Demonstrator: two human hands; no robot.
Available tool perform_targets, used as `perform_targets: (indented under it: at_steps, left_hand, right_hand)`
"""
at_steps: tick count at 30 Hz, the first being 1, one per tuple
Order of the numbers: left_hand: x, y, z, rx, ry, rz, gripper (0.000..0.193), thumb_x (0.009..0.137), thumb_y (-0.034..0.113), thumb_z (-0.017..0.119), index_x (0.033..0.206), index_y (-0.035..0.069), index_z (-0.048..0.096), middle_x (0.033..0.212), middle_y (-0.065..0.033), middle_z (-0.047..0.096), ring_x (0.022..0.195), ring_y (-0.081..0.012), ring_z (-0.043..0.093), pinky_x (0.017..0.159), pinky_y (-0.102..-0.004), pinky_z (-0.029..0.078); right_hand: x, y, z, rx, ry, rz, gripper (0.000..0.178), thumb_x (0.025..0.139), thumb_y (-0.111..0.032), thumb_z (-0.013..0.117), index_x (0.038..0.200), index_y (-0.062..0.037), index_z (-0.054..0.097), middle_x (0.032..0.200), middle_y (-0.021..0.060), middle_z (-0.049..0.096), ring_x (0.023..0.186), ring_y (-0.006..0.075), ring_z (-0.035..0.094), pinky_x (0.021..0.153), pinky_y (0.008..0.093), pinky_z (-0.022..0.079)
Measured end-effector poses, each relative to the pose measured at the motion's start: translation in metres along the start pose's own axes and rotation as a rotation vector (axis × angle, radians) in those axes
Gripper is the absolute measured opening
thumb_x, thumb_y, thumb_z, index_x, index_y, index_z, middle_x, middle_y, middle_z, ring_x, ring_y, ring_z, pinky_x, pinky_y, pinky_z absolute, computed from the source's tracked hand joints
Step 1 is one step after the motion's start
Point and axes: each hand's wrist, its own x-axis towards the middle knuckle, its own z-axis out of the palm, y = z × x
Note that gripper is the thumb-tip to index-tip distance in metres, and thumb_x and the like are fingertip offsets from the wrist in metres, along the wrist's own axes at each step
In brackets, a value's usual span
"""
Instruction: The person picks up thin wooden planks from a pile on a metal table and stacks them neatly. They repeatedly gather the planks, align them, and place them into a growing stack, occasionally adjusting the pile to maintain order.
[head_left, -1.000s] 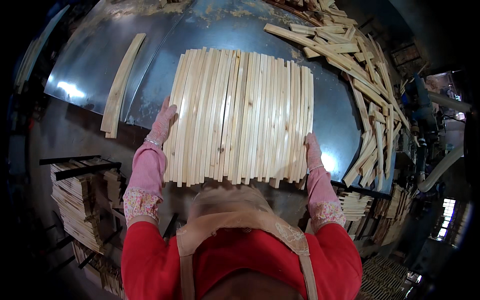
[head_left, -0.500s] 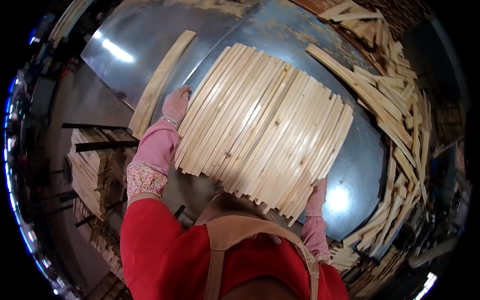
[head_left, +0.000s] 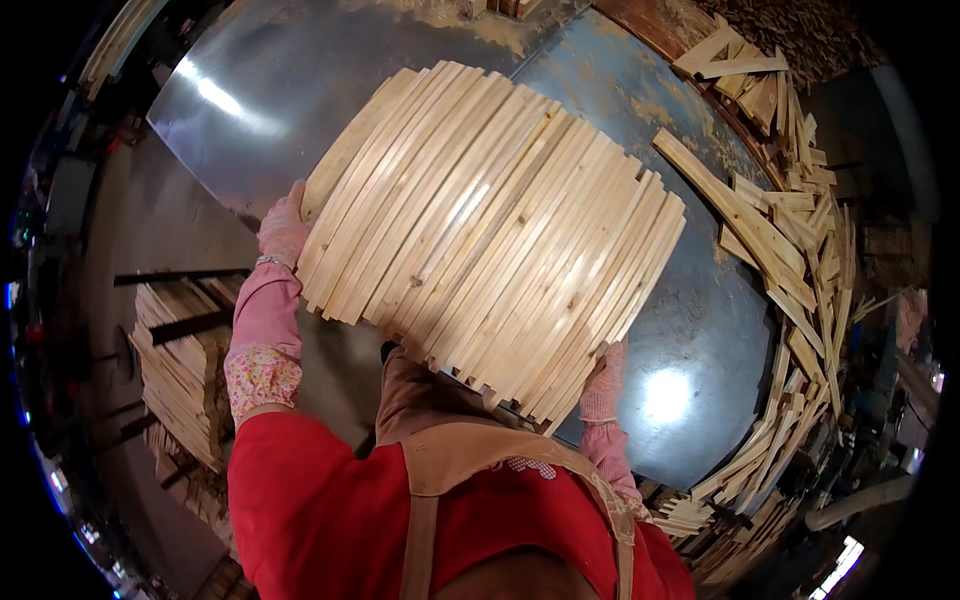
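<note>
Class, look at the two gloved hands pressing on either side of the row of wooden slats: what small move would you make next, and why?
Probably a further squeeze inward. The left hand and right hand clamp opposite sides of the row of wooden slats, but the near ends look stepped and uneven, so closing up and evening the row seems sensible before carrying it across the metal table.

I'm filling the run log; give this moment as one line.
left hand: presses batch's left edge | right hand: presses right edge | wooden slats: packed side by side, over metal table
</note>
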Motion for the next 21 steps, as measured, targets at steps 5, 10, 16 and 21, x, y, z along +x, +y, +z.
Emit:
perform_targets:
  at_steps: [5,10,16,21]
  left_hand:
    - [0.097,-0.084,-0.031,0.011,-0.053,0.054,0.085,0.094,0.048,0.073,0.165,0.022,0.036,0.149,-0.0168,0.06,0.136,-0.0371,0.058,0.109,-0.0485,0.051]
    - [0.193,-0.203,-0.051,0.033,0.036,0.072,0.082,0.095,0.045,0.073,0.165,0.021,0.037,0.148,-0.0184,0.06,0.135,-0.0383,0.059,0.108,-0.0497,0.051]
    - [0.28,-0.316,-0.062,0.01,0.059,0.094,0.086,0.092,0.043,0.076,0.166,0.022,0.036,0.142,-0.0171,0.063,0.131,-0.0386,0.062,0.106,-0.0506,0.052]
    - [0.289,-0.304,-0.074,0.009,0.031,0.052,0.086,0.091,0.044,0.075,0.166,0.024,0.037,0.145,-0.0135,0.061,0.131,-0.0378,0.06,0.107,-0.0491,0.052]
  right_hand:
    - [0.01,0.02,0.152,-0.03,-0.067,-0.025,0.074,0.108,-0.034,0.062,0.168,-0.0048,0.029,0.157,0.0109,0.05,0.139,0.0235,0.053,0.117,0.0387,0.044]
    - [-0.006,0.071,0.287,0.075,-0.113,0.022,0.077,0.104,-0.028,0.068,0.169,-0.0085,0.03,0.13,0.0047,0.062,0.116,0.0169,0.059,0.106,0.0347,0.049]
    - [-0.044,0.124,0.412,0.009,-0.071,0.012,0.079,0.104,-0.024,0.067,0.17,-0.0093,0.026,0.12,0.0033,0.063,0.099,0.014,0.058,0.095,0.0344,0.05]
    - [-0.036,0.141,0.412,-0.316,-0.022,-0.125,0.076,0.106,-0.028,0.067,0.166,-0.0032,0.028,0.133,0.0101,0.061,0.109,0.019,0.06,0.099,0.0364,0.051]
